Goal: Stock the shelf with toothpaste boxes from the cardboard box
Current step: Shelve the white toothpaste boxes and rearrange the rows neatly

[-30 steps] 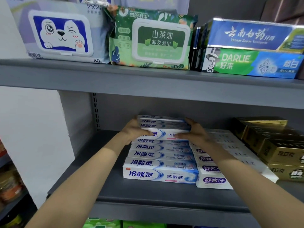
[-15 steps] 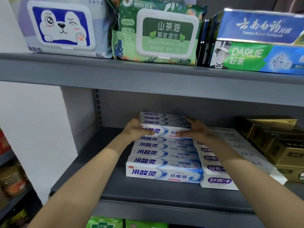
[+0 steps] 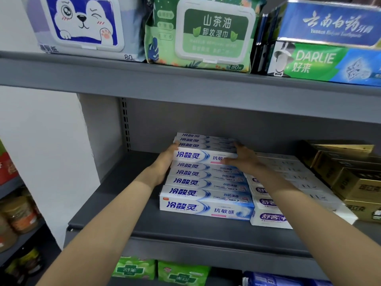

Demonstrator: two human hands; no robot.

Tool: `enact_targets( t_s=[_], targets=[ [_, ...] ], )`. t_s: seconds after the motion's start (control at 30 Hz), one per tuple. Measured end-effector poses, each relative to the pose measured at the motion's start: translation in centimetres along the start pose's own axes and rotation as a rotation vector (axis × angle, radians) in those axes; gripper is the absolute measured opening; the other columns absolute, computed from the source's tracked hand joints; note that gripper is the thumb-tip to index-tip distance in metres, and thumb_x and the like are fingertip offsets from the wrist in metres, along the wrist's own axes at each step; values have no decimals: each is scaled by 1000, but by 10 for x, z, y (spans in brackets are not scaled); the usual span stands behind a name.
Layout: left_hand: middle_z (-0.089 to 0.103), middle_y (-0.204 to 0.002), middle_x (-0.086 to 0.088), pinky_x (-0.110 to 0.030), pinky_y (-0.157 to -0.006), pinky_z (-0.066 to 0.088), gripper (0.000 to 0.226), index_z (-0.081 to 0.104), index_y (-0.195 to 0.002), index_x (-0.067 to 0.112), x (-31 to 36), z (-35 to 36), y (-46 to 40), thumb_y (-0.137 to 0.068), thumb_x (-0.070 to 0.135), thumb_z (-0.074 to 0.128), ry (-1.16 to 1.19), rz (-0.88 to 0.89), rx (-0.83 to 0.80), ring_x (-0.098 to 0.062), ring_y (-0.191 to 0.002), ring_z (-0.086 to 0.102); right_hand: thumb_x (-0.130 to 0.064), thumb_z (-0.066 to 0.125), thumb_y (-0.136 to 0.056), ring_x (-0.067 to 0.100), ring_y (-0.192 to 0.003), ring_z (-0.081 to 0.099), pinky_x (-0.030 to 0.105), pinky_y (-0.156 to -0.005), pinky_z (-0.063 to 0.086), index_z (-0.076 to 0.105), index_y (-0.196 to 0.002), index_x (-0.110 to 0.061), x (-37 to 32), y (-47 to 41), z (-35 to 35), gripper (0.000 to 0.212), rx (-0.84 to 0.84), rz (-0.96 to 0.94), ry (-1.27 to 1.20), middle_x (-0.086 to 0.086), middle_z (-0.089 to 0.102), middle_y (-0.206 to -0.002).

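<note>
Since the earlier frame the raised blue-and-white toothpaste boxes (image 3: 206, 149) have barely shifted. They are clamped from 9 o'clock by the left hand (image 3: 165, 162) and 3 o'clock by the right hand (image 3: 243, 159), fingers curled round the ends, squared onto the rear of the row on the grey shelf (image 3: 185, 228).

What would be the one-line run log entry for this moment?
phase: placing | left hand: holds left end of upper blue-white toothpaste boxes | right hand: holds right end | site: middle shelf, on lower row
</note>
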State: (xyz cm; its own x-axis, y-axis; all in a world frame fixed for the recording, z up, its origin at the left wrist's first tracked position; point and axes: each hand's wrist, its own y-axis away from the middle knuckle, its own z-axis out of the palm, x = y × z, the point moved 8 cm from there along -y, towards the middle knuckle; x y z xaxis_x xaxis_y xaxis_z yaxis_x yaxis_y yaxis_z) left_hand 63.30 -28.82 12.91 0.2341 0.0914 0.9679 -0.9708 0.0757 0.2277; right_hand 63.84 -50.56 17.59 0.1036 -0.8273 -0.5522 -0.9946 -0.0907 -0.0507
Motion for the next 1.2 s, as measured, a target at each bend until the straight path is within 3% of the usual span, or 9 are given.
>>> enact_targets(
  t_s=[0.07,0.17,0.37,0.53,0.63,0.77,0.87,1.07,1.2],
  targets=[
    [71,-100,-11,-41,-93,50,45,66,-100,23,2,0,-2,-93,59,39,0,28,-21,-28,-95,65,-31,65,-87,27,-147,8,31,-117,12,6,-150,-5,-8,11,-2,90,89,-20,89,13,7,-159],
    [68,-98,-4,-36,-93,48,39,62,-100,27,4,-1,0,-96,55,34,-61,69,-25,-21,-96,63,-35,60,-89,29,-142,23,32,-114,21,19,-148,-6,-26,38,-7,77,242,-168,175,11,20,-153],
    [67,-97,-8,-43,-94,49,37,61,-92,22,1,-1,3,-99,49,35,-179,34,18,-28,-92,64,-68,57,-75,13,-143,-23,37,-118,1,-3,-151,-27,-27,68,20,106,-201,-137,294,-5,-24,-156],
    [68,-100,-6,-36,-86,51,37,57,-114,21,-3,0,10,-98,49,38,-207,40,-40,-22,-90,65,-67,64,-71,5,-143,-16,27,-116,1,14,-150,-34,-36,87,32,99,-323,-234,302,-19,-14,-156],
    [66,-112,-10,-32,-81,51,32,51,-126,17,-4,1,11,-98,32,46,-219,68,-55,-21,-90,64,-72,61,-69,7,-144,-12,30,-117,5,10,-150,-36,-35,87,41,102,-351,-233,369,-19,-8,-156],
    [66,-100,-11,-36,-83,49,25,55,-113,15,-4,0,13,-92,10,42,-211,72,-97,-26,-90,62,-87,43,-55,11,-145,-17,37,-120,-1,-5,-151,-32,-27,83,54,120,-428,-96,327,-11,-19,-157],
    [63,-91,-10,-37,-83,45,24,55,-97,14,-6,-2,16,-77,12,42,-199,40,-100,-27,-87,58,-82,52,-63,14,-144,-21,38,-120,-1,-14,-150,-23,-32,82,60,123,-414,-142,480,-3,-24,-156],
    [68,-106,-13,-37,-81,53,40,51,-123,13,0,-4,7,-84,14,56,-210,49,-78,-28,-94,65,-65,62,-74,11,-145,-13,27,-117,0,-9,-151,-19,-41,81,54,115,-396,-194,478,-4,-16,-158],
    [66,-95,-5,-31,-66,51,36,50,-121,15,1,-3,1,-88,6,61,-257,35,-63,-18,-83,65,-65,63,-74,11,-146,-11,26,-117,0,-8,-151,-18,-43,79,54,115,-401,-196,484,-3,-14,-159]
  ],
)
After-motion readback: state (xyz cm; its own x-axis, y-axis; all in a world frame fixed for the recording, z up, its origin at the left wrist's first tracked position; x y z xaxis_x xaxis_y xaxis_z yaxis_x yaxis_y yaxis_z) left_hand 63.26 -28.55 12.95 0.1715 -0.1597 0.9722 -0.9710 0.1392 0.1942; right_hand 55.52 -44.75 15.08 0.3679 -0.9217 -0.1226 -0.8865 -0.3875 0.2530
